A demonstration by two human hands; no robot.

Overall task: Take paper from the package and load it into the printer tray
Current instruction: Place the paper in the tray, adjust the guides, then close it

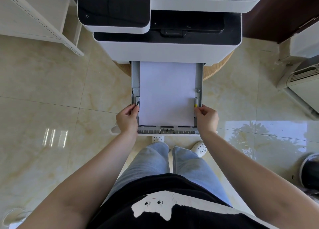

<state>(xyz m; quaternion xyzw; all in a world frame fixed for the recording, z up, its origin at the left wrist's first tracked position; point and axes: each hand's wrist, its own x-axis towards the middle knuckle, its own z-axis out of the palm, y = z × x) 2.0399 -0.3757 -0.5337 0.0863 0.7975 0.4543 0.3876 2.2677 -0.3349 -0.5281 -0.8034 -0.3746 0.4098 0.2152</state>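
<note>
Printer tray [135,77] pulled out and holding a flat white paper stack [167,92], left hand [127,119] pinching the left side guide [137,103], right hand [206,119] pinching the right side guide [196,103]

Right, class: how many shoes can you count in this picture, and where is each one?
2. One white shoe peeks out just below the tray's front edge; the other shoe sits lower right, beside the right trouser leg. Both are partly hidden.
</note>
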